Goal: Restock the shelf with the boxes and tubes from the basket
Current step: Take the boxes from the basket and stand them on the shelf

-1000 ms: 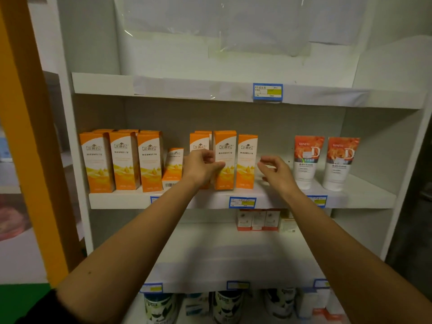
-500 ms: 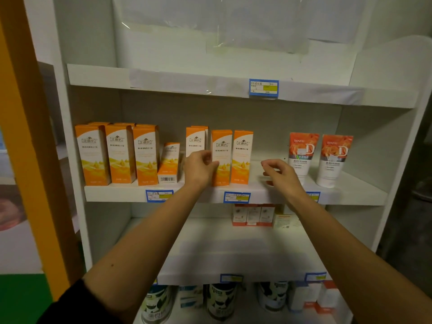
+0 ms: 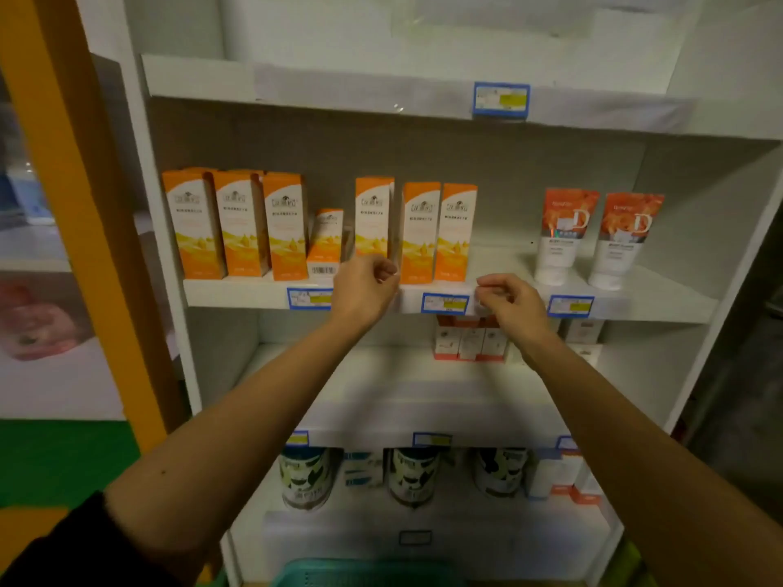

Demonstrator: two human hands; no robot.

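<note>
On the middle shelf (image 3: 237, 293) stand three tall orange boxes (image 3: 241, 224) at the left, a shorter orange box (image 3: 325, 243), then three more tall orange boxes (image 3: 417, 233). Two white and orange tubes (image 3: 565, 237) stand cap-down at the right. My left hand (image 3: 366, 286) hovers at the shelf's front edge, just below the middle group of boxes, fingers curled and holding nothing. My right hand (image 3: 510, 300) is level with it further right, in front of a price tag, also curled and empty. A green basket (image 3: 364, 574) shows only its rim at the bottom.
Bare shelf space lies between the middle boxes and the tubes. The shelf below holds small red and white boxes (image 3: 470, 343); lower down stand several tins (image 3: 413, 474). An orange post (image 3: 84, 205) rises at the left. The top shelf (image 3: 339, 84) shows only a price tag.
Both hands have drawn back and down from the boxes to the shelf's front edge. My left hand has let go of the middle orange box. The view has tilted down and the basket's rim appears.
</note>
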